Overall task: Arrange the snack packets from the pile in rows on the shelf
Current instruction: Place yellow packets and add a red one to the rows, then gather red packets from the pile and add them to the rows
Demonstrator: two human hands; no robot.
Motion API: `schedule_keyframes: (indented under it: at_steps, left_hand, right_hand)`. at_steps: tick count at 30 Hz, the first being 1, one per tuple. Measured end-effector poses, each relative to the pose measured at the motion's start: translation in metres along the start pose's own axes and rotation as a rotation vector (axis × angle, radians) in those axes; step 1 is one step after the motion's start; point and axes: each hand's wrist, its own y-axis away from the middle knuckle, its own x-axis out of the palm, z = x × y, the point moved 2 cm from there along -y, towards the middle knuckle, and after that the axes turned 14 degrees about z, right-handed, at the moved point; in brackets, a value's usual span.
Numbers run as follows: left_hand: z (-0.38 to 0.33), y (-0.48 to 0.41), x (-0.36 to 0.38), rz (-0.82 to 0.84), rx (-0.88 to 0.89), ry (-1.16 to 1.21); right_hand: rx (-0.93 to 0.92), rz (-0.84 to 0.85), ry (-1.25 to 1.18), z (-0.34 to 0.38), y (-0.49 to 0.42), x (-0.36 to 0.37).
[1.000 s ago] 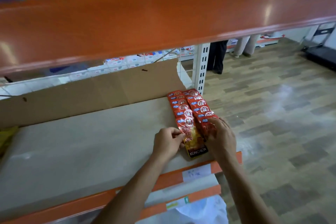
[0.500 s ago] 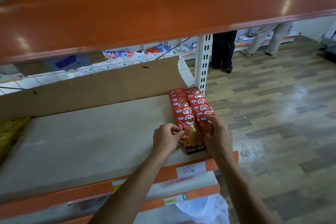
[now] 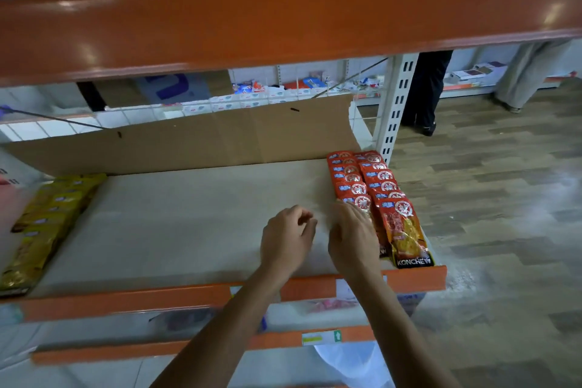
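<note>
I'm working on the wide beige shelf board with the orange front rail (image 3: 189, 246), backed by a brown cardboard sheet (image 3: 220, 138) along its rear edge. A row of yellow foil packets (image 3: 47, 217) runs along the left end. The task's glossy red snack packets (image 3: 374, 179) lie at the right end in two overlapping rows, running from the rear edge to the front rail. My left hand (image 3: 288, 236) hovers over bare board just beside them, fingers loosely curled around nothing. My right hand (image 3: 352, 239) lies fairly flat on the front of the left red row, pressing rather than gripping as far as I can tell. I judge this to be squaring up. I'd nudge that row flush against its neighbour, the red-and-yellow front packet (image 3: 406, 230), with bottom edges level at the rail. I'd push lightly so the slippery overlap doesn't fan out. The pile is out of view.
</note>
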Motion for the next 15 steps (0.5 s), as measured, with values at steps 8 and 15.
schedule_keyframes:
  at_steps: [8, 15]
  left_hand:
    - [0.079, 0.064, -0.084, -0.209, 0.01, -0.236]
    - [0.184, 0.146, -0.18, -0.399, 0.002, -0.353]
  right_hand:
    - [-0.167, 0.194, -0.028, 0.104, 0.016, 0.088]
    - [-0.33, 0.318, -0.112, 0.228, 0.052, 0.19]
